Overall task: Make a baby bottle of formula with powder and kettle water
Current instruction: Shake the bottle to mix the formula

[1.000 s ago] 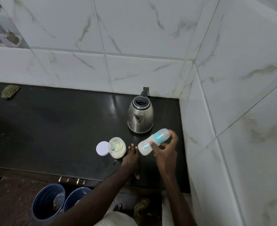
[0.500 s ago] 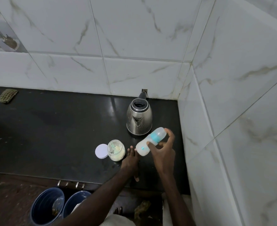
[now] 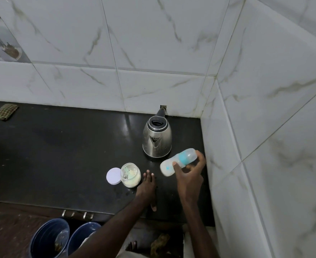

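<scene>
My right hand [image 3: 189,175] grips a capped baby bottle [image 3: 178,162] with a blue band, held tilted on its side above the black counter [image 3: 60,155]; milky liquid fills its lower end and its outline is blurred. My left hand [image 3: 147,187] lies flat on the counter, fingers spread, just right of the open powder jar [image 3: 130,175]. The jar's white lid [image 3: 113,175] lies touching its left side. The steel kettle [image 3: 157,139] stands behind, lid open, handle toward the wall.
Tiled walls meet in a corner right of the kettle. A folded checked cloth [image 3: 6,111] lies at the counter's far left. Two blue buckets [image 3: 50,239] stand on the floor below the counter's front edge.
The bottle in my right hand has shifted slightly back and forth while staying tilted, and now looks blurred. My left hand has stayed flat on the counter.
</scene>
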